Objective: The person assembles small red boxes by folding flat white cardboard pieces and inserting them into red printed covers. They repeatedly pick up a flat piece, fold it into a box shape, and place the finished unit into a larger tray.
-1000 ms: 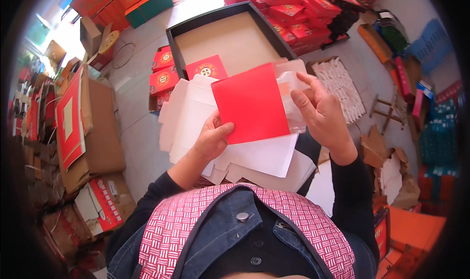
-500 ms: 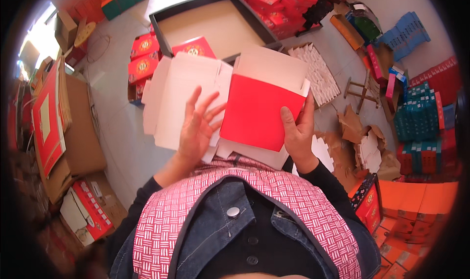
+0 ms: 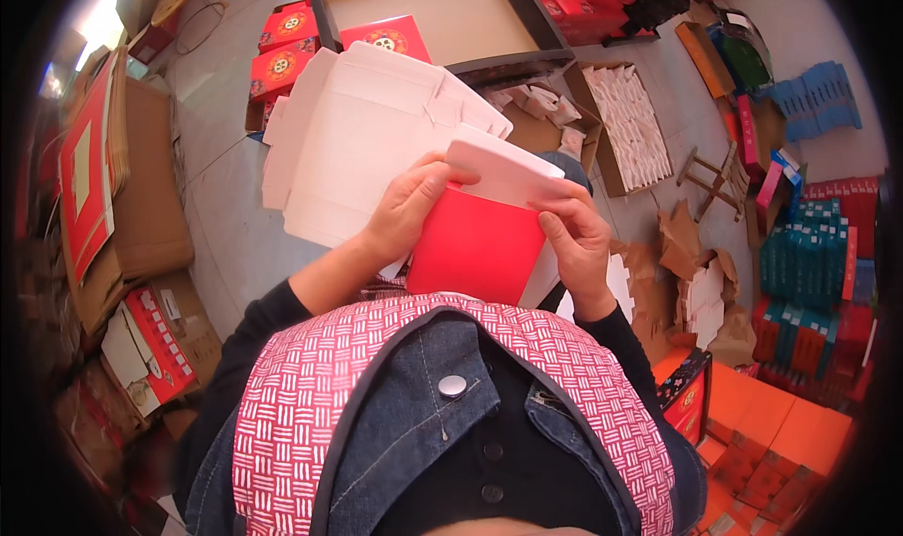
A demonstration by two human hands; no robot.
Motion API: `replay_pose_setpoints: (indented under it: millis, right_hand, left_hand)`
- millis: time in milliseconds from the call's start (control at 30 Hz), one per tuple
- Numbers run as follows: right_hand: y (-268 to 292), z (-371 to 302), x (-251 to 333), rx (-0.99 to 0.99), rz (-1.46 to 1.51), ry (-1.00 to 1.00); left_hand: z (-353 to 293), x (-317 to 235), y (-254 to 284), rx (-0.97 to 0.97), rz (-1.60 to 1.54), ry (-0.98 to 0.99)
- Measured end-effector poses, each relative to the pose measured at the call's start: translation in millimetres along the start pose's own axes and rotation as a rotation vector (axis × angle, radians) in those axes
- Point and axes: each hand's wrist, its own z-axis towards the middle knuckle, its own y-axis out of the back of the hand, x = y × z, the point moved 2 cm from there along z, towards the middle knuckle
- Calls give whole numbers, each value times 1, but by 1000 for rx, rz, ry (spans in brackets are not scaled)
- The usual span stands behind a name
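A red cardboard box (image 3: 475,252) rests at my lap, its pale inner flap (image 3: 503,169) raised on the far side. My left hand (image 3: 411,205) pinches the flap's left end, thumb and fingers closed on the card. At the other end, my right hand (image 3: 578,242) grips the far right corner with its thumb bent against the box. Beyond my left hand lie unfolded white carton blanks (image 3: 348,141), slotted and notched at their edges. What the box holds, if anything, is hidden.
A black-rimmed tray (image 3: 428,9) stands ahead, with patterned red boxes (image 3: 282,66) to its left. Right of it, a carton holds white packets (image 3: 625,127). A small wooden stool (image 3: 710,181) and torn brown paper (image 3: 682,244) lie right; orange boxes (image 3: 771,418) are stacked near right.
My left hand has moved from open above the blanks to a grip on the box's flap. The flap now bends upward, and my right hand has shifted to its corner.
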Motion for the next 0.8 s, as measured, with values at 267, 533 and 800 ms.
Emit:
replay_pose_setpoints:
  millis: [267,533,800]
  right_hand:
    - [7,74,19,246,475,-479]
    - [-7,97,28,621,216,-615]
    - [-15,82,18,492,-5,-223]
  left_hand:
    - [3,-3,-3,-49,182,-84]
    - [1,2,-2,-70,212,-100]
    - [0,10,-7,-100,-106,-145]
